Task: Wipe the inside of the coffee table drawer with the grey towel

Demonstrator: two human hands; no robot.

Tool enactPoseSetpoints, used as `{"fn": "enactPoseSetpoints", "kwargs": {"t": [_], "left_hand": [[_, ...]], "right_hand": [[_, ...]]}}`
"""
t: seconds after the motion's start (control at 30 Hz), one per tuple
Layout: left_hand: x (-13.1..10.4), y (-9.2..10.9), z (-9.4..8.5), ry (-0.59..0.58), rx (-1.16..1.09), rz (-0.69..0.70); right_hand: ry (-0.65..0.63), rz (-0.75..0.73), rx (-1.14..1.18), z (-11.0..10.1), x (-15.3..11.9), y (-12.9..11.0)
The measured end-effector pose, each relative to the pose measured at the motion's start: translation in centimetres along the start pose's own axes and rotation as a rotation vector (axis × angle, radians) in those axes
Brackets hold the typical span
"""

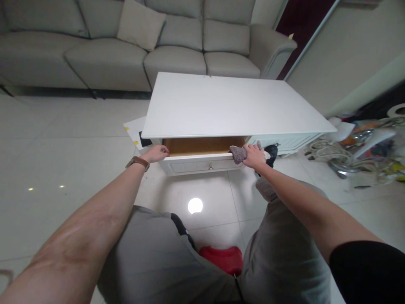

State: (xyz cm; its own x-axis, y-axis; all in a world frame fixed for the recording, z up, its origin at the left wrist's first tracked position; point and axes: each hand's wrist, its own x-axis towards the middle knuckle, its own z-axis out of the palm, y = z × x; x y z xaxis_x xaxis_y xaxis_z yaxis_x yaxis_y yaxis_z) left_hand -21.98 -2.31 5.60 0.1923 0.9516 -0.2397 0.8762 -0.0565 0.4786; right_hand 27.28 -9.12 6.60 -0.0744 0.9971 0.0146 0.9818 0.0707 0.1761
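Observation:
A white coffee table (230,103) has its front drawer (202,162) pulled out, showing a bare wooden inside. At the drawer's left front corner is my left hand (157,153), its fingers curled near the edge; whether they grip it is hard to tell. My right hand (254,156) is closed on a brownish-grey cloth (238,154), which lies over the drawer's right front corner. A small round knob (210,167) sits on the drawer front.
A grey sofa (177,59) with a cushion (139,25) stands behind the table. Cables and bagged items (363,147) lie on the floor at the right. A white board (134,128) lies left of the table. A red object (223,258) is between my legs.

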Motion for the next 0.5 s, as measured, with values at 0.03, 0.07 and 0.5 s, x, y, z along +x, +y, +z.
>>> {"fn": "enactPoseSetpoints", "kwargs": {"t": [0.03, 0.07, 0.5], "left_hand": [[0.05, 0.07, -0.02, -0.005, 0.001, -0.007], [0.10, 0.12, -0.02, -0.005, 0.000, -0.015], [0.27, 0.41, -0.14, 0.005, 0.022, -0.035]], "right_hand": [[-0.008, 0.001, 0.003, -0.12, 0.04, 0.00], [-0.012, 0.006, 0.006, -0.18, 0.05, -0.02], [0.013, 0.037, 0.012, 0.16, -0.23, -0.25]]}}
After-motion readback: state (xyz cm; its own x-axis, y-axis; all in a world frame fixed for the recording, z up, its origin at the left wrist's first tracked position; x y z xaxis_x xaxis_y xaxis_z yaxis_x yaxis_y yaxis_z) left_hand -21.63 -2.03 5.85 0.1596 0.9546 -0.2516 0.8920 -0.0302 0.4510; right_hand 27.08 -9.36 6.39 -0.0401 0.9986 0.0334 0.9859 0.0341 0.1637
